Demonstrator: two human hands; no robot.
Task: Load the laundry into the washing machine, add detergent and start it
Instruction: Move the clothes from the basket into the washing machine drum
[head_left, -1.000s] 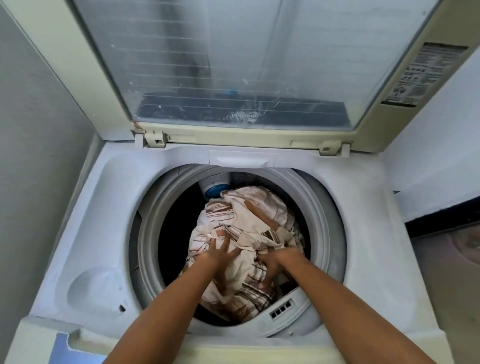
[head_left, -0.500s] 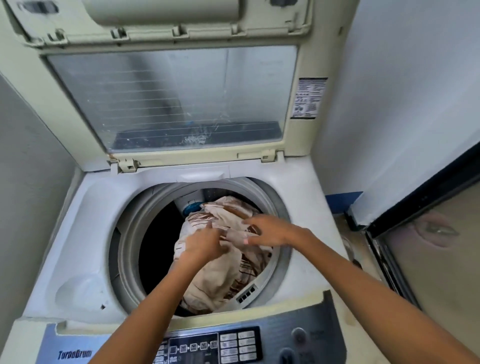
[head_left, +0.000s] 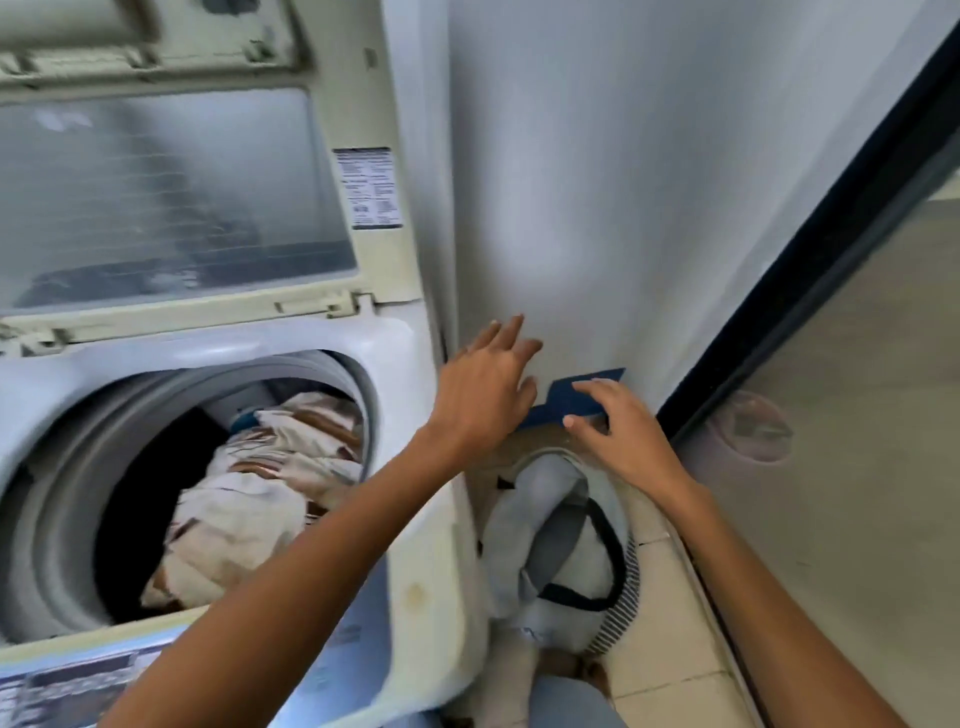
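A top-loading washing machine (head_left: 410, 358) is seen from above at the left, slightly blurred, with its lid (head_left: 156, 182) raised upright at the far side and a printed label (head_left: 369, 187) stuck on the lid's right frame. Inside the round drum (head_left: 62, 509), cream laundry with brown stripes (head_left: 260, 483) is heaped towards the right and far side. The control panel (head_left: 343, 649) runs along the near edge of the machine and is partly covered by the left forearm. Both arms are stretched out to the right of the machine. The left hand (head_left: 483, 395) is held flat with its fingers straight and spread, and nothing is gripped in it; it hangs over the machine's right edge, in front of the white wall (head_left: 623, 182). The right hand (head_left: 618, 431) is just beside it, to the right, with fingers spread and lightly bent, and nothing is held in it either. Below both hands, on the tiled floor (head_left: 670, 618) between machine and wall, a laundry basket (head_left: 626, 587) is filled with pale grey clothes (head_left: 540, 525), over which a black strap (head_left: 608, 540) is looped. A blue patch (head_left: 582, 392) is seen low on the wall behind the fingers. A dark door frame (head_left: 831, 234) and a cloudy panel (head_left: 857, 441) fill the right side.
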